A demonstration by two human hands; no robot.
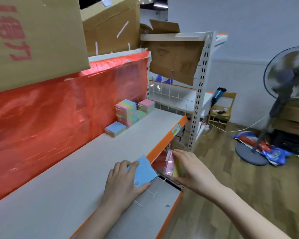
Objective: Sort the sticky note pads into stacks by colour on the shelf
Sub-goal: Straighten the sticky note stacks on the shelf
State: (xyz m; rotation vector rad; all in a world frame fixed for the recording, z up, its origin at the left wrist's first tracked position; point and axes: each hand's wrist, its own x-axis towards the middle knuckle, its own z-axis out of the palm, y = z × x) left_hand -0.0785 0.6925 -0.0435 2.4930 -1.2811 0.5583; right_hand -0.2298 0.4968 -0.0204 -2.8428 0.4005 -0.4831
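so we've got a blue pad [142, 171] in our left hand [123, 184] – fingers curled over its top edge, thumb underneath, pad sitting right at the orange front lip of the shelf [86, 159]. right hand [192, 168] is pinching a pink pad [170, 165] and a yellow pad [177, 169] together, hanging just off the shelf edge over the floor side. both look wrapped in clear plastic, tho it's blurry.

further back on the shelf, against the red plastic sheet [50, 107], there's a lone blue pad [115, 129], then a tall mixed stack [127, 112] w/ pastel layers, and a pink-topped stack [146, 106] beside it.

imo the step rn is getting the blue one onto its matching pile. how we'd do it well: carry it flat, line up corners w/ the blue pad back there, set it down square so the stack doesn't lean. plastic wrap prob makes them slippery, so press lightly before letting go – and keep the right-hand pair pinched firmly, since they're over the edge and could drop. pink probably goes on the pink-topped stack next; yellow likely needs a new spot.
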